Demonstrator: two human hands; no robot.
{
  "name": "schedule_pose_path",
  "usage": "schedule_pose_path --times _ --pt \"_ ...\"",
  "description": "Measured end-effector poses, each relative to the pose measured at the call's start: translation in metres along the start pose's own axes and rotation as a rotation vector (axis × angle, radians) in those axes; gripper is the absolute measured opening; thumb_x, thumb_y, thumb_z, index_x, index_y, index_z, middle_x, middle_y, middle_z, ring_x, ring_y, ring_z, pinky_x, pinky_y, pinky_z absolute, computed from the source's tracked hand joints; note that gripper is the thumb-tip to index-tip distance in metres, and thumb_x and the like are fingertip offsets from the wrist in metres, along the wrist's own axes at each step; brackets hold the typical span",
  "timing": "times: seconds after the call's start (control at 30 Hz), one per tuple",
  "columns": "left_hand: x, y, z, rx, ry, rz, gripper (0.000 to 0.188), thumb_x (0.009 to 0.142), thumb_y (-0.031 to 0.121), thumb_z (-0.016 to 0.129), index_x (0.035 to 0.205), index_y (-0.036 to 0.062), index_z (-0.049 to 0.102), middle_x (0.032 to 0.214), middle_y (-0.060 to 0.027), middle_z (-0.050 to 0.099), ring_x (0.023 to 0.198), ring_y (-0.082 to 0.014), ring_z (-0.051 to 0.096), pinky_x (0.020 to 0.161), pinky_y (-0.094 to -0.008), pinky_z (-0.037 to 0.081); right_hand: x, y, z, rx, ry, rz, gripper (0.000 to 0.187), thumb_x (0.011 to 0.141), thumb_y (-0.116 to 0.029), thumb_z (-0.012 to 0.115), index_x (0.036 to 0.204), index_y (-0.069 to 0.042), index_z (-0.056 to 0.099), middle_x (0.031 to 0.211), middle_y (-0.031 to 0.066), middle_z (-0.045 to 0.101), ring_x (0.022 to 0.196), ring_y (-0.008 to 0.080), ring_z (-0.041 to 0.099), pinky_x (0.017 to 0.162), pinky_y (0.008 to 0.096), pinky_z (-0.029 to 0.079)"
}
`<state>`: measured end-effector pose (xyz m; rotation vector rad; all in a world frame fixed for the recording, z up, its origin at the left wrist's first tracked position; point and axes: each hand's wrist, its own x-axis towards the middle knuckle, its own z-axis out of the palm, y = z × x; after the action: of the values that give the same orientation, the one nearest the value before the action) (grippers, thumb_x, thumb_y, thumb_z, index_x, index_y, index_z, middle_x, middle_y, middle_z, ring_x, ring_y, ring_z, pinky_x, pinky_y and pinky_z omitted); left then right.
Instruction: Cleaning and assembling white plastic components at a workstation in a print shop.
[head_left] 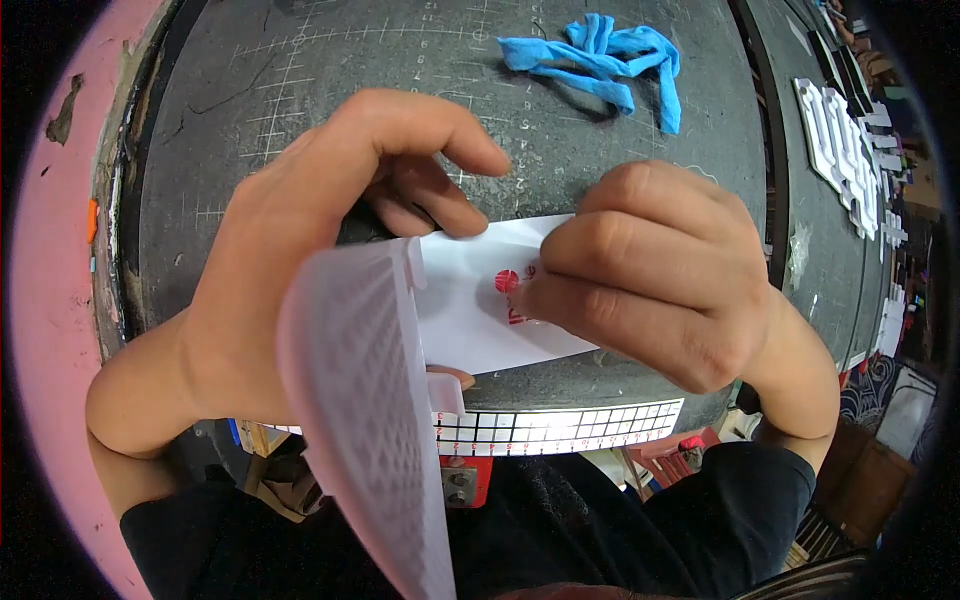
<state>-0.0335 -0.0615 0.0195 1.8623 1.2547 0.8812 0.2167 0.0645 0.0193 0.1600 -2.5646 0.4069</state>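
The left hand (290,225) holds the white panel (475,330) at its left end; the right hand (665,275) bunches its fingertips over the red print (507,281) — whether that grip pinches anything, I cannot tell. A translucent piece (370,370) stands leftward; beyond, a blue strip (605,62) lies on the worktop (370,75).

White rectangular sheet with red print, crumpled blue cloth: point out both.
White rectangular sheet with red print (462,312): head view, bare left area.
Crumpled blue cloth (608,68): head view, crossing strands.
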Motion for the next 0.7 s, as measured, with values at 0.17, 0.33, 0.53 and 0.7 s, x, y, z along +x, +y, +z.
schedule_pose_path --times 0.17,0.33,0.53,0.7 --pt "0.001 0.002 0.006 -0.017 0.072 -0.011 0.103 0.059 0.021 0.107 0.144 0.0141 0.050 0.118 -0.0072 0.068 0.111 -0.0183 0.069 0.100 -0.0354 0.054 -0.003 -0.004 0.000 -0.015 0.021 -0.013 0.042 0.052 -0.022 0.070 0.088 -0.002 0.081 0.084 0.0049 0.067 0.075 0.0225 0.065 0.062 0.0341 0.056" --pt "0.000 0.006 0.004 -0.007 0.044 -0.029 0.107 0.057 0.020 0.107 0.146 0.0130 0.049 0.120 -0.0089 0.068 0.111 -0.0193 0.068 0.102 -0.0370 0.053 -0.006 -0.007 0.000 -0.022 0.039 0.008 0.041 0.052 -0.022 0.070 0.087 -0.002 0.081 0.082 0.0043 0.066 0.074 0.0223 0.065 0.064 0.0350 0.058" --pt "0.001 -0.001 0.003 0.001 0.048 0.036 0.106 0.058 0.020 0.107 0.145 0.0114 0.047 0.120 -0.0101 0.070 0.112 -0.0191 0.070 0.097 -0.0356 0.057 -0.006 -0.008 0.000 -0.003 0.030 0.020 0.040 0.053 -0.022 0.071 0.087 -0.002 0.081 0.080 0.0041 0.066 0.074 0.0218 0.066 0.066 0.0362 0.060" --pt "0.000 -0.005 0.003 0.029 0.034 0.061 0.105 0.061 0.019 0.107 0.145 0.0109 0.046 0.120 -0.0108 0.070 0.109 -0.0192 0.073 0.093 -0.0340 0.059 -0.005 -0.007 0.001 -0.004 0.035 0.006 0.040 0.054 -0.021 0.072 0.087 -0.002 0.081 0.080 0.0045 0.066 0.074 0.0214 0.066 0.068 0.0374 0.062"
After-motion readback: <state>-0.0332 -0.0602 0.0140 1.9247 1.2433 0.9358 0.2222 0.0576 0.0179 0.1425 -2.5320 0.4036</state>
